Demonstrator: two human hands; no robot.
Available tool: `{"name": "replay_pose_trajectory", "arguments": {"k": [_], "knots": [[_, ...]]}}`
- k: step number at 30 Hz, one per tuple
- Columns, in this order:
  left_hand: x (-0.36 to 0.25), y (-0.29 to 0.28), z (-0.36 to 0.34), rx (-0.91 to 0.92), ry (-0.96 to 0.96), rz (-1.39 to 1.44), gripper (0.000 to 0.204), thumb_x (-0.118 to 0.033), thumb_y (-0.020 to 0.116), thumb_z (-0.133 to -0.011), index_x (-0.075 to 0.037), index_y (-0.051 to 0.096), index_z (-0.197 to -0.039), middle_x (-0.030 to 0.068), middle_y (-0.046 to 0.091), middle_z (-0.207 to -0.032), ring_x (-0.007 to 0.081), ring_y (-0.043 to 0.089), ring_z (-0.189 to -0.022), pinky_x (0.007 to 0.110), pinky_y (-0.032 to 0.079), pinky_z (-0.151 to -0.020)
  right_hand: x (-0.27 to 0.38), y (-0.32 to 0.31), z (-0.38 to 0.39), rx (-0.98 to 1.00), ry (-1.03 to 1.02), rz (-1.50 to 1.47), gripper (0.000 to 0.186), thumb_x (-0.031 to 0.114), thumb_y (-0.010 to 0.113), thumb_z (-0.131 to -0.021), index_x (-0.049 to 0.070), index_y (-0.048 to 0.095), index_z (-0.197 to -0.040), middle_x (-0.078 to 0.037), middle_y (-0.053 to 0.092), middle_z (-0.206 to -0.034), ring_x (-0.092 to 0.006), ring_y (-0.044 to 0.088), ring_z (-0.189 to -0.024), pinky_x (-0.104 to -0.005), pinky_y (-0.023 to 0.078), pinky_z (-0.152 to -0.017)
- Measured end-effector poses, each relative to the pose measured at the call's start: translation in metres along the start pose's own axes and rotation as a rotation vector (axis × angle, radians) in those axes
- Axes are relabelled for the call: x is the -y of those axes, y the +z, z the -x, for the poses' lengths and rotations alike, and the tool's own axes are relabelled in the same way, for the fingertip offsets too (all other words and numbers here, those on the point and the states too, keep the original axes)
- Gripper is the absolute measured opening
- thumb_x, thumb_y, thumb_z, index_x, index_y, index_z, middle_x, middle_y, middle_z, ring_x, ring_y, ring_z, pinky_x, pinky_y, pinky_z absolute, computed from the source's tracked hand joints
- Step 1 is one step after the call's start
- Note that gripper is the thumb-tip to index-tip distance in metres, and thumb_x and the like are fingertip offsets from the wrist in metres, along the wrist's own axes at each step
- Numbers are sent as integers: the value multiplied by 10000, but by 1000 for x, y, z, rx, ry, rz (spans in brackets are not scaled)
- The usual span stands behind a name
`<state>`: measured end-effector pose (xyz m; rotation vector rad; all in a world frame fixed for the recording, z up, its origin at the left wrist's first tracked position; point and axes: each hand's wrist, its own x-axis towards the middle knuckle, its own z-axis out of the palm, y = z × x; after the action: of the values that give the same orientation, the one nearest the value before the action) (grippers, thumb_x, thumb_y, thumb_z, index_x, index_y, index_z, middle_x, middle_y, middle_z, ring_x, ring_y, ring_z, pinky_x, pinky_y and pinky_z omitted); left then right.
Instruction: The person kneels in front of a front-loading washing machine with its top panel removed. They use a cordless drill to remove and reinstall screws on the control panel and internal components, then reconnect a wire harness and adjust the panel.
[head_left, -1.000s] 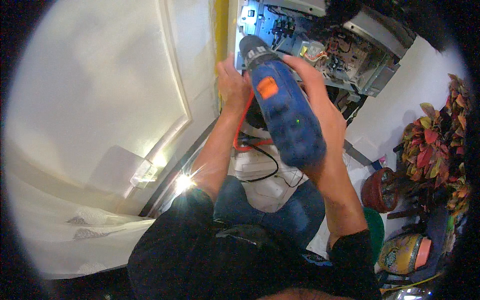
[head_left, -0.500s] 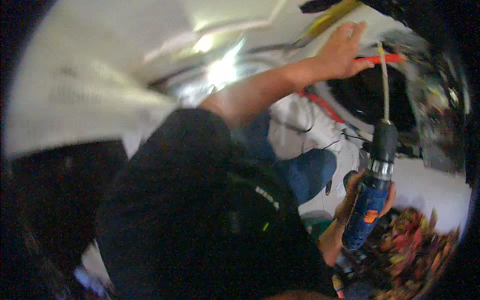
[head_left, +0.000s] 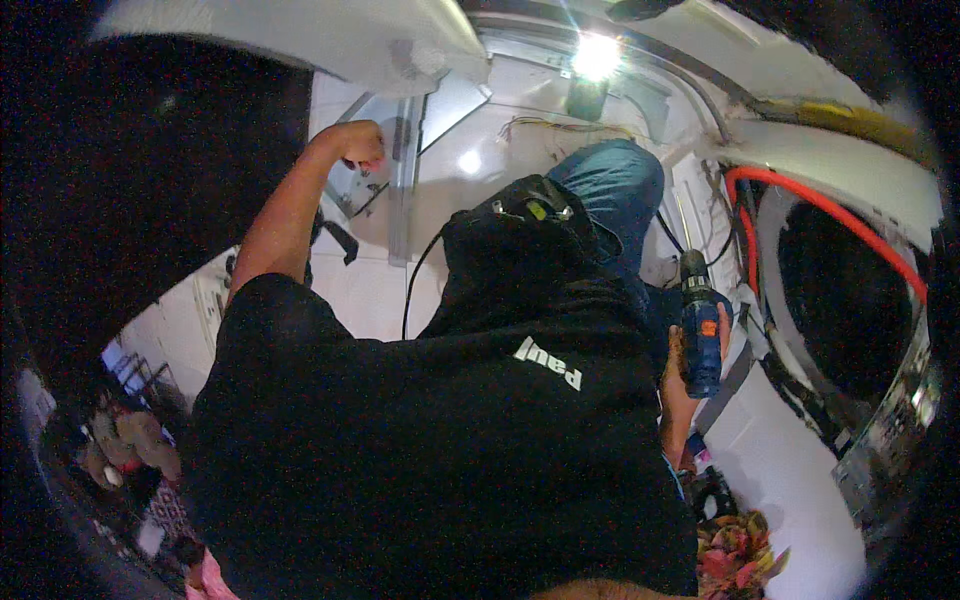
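Left hand (head_left: pixel 355 146) now away from red tube (head_left: pixel 835 208), grip unclear; right hand (head_left: pixel 678 374) around drill (head_left: pixel 704 345); white-lettered shirt (head_left: pixel 440 440).

Surroundings noted: glaring white lamp (head_left: pixel 597 57) at top centre, thin multicoloured wires (head_left: pixel 562 126) loose near it on glossy white tiled floor (head_left: pixel 470 205), white fabric curtain (head_left: pixel 300 30) at upper left, long yellow strip (head_left: pixel 845 122) at upper right, red-and-yellow leafy plant (head_left: pixel 740 562) at lower right.

Two hands (head_left: pixel 362 143) (head_left: pixel 676 368), one drill (head_left: pixel 703 345) and one red hose (head_left: pixel 832 204) show.
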<state>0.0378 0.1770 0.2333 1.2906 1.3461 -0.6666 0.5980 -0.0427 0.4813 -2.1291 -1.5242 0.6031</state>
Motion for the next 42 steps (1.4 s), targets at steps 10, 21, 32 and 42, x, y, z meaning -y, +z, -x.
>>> {"name": "replay_pose_trajectory", "arguments": {"k": [10, 21, 32, 42], "knots": [[178, 148, -57, -940, -407, 53, 263, -277, 633, -879, -159, 725, -1094, 161, 719, -1133, 399, 681, -1066, 496, 553, -905, -13, 15, -21, 144, 103, -80, 662, 48, 745, -886, 47, 435, -1471, -130, 503, -1435, -256, 493, -1300, -370, 382, -1111], [109, 140, -20, -521, -406, -609, 272, -281, 557, -939, -183, 709, -1142, 43, 706, -1190, 248, 520, -1279, 439, 414, -950, -18, 18, -22, 127, 129, -42, 622, -10, 744, -870, 37, 485, -1434, -104, 556, -1314, -197, 548, -1134, -322, 434, -1018], [146, 153, -68, -493, -306, -635, 237, -264, 563, -945, -173, 699, -1116, 51, 733, -1093, 240, 628, -1137, 423, 459, -913, -25, 23, -15, 153, 64, -1, 659, 85, 743, -896, 9, 428, -1469, -149, 463, -1490, -283, 455, -1361, -388, 338, -1157], [111, 167, -46, -979, -273, -83, 387, -368, 610, -929, -45, 594, -1142, 169, 723, -1011, 365, 670, -991, 508, 509, -875, -26, 23, -15, 161, 71, 5, 666, 83, 744, -897, 1, 418, -1472, -149, 456, -1501, -287, 444, -1375, -396, 326, -1168]]}}
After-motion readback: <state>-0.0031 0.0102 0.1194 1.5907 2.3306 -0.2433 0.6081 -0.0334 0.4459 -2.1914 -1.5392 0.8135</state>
